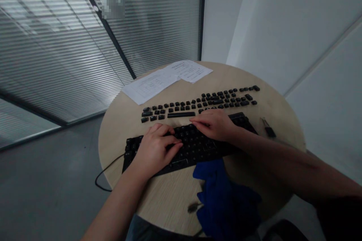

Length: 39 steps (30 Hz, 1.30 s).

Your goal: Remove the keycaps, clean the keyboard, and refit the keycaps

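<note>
A black keyboard (195, 147) lies on the round wooden table (166, 199), many of its keycaps off. My left hand (158, 147) rests on its left part, thumb and fingertips close together over the keys; anything between them is too small to make out. Above the keyboard's back edge is my right hand (213, 124), thumb and index finger pinched together; what they hold, if anything, cannot be made out. Loose black keycaps stand in rows behind the keyboard, with the long spacebar (181, 114) in front of them.
White printed papers (152, 84) lie at the table's back left. A small black-ended tool (270, 131) is at the right. Near the front edge are a blue cloth (223, 199) and a small brush (193, 207). A cable (97, 179) hangs over the left edge.
</note>
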Each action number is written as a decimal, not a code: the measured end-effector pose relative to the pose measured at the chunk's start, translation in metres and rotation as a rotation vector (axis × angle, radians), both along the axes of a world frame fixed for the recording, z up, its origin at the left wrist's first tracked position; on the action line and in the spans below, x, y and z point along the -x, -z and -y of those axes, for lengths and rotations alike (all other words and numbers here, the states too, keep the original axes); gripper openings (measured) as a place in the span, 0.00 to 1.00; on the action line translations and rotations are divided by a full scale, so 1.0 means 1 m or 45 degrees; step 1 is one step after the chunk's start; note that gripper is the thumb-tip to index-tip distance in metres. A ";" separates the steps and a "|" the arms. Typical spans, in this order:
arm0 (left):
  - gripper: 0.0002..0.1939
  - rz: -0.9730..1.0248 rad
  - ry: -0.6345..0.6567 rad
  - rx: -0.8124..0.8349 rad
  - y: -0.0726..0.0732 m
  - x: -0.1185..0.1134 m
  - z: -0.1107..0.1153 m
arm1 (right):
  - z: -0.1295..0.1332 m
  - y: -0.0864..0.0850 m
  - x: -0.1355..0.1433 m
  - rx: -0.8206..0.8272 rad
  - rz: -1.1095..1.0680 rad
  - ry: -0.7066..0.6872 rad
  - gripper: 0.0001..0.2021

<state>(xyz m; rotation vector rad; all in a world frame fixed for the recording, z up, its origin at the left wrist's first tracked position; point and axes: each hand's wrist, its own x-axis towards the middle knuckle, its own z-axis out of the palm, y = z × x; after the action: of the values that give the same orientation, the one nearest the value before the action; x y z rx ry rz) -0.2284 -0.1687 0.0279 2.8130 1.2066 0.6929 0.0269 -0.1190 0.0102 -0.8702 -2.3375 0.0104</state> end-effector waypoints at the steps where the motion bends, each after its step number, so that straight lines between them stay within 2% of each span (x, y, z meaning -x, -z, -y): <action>1: 0.10 -0.010 -0.006 -0.001 0.000 0.000 0.000 | 0.001 -0.003 0.001 -0.010 0.021 0.008 0.15; 4: 0.09 -0.043 -0.010 0.006 0.001 0.001 -0.001 | 0.004 -0.019 0.001 -0.026 0.129 0.058 0.16; 7: 0.08 -0.072 -0.009 0.011 -0.003 0.001 -0.001 | -0.009 -0.037 -0.011 0.008 0.288 0.165 0.15; 9: 0.07 -0.111 0.003 0.021 -0.012 -0.001 -0.001 | -0.032 -0.048 -0.029 0.060 0.347 0.291 0.13; 12: 0.06 -0.135 0.038 0.037 -0.035 -0.014 -0.012 | -0.080 -0.057 -0.061 0.182 0.361 0.527 0.11; 15: 0.07 -0.106 0.017 0.050 -0.057 -0.042 -0.046 | -0.121 -0.056 -0.080 0.328 0.402 0.596 0.13; 18: 0.08 -0.222 -0.133 0.147 -0.064 -0.079 -0.102 | -0.144 -0.048 -0.080 0.406 0.461 0.517 0.12; 20: 0.11 -0.318 -0.218 0.255 -0.061 -0.102 -0.142 | -0.152 -0.040 -0.075 0.431 0.502 0.466 0.11; 22: 0.11 -0.356 -0.236 0.294 -0.053 -0.118 -0.176 | -0.158 -0.034 -0.071 0.454 0.540 0.430 0.09; 26: 0.11 -0.392 -0.235 0.332 -0.035 -0.135 -0.219 | -0.170 -0.029 -0.069 0.480 0.589 0.384 0.10; 31: 0.11 -0.427 -0.204 0.368 -0.016 -0.141 -0.241 | -0.177 -0.029 -0.069 0.508 0.616 0.337 0.10; 39: 0.11 -0.415 -0.152 0.406 -0.003 -0.146 -0.246 | -0.174 -0.020 -0.069 0.548 0.590 0.299 0.11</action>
<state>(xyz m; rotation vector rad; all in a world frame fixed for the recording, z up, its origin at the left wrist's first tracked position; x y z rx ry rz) -0.0825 0.0775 0.0310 2.6640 1.3914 0.0278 0.0962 0.0551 0.0304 -1.4890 -2.6899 0.2446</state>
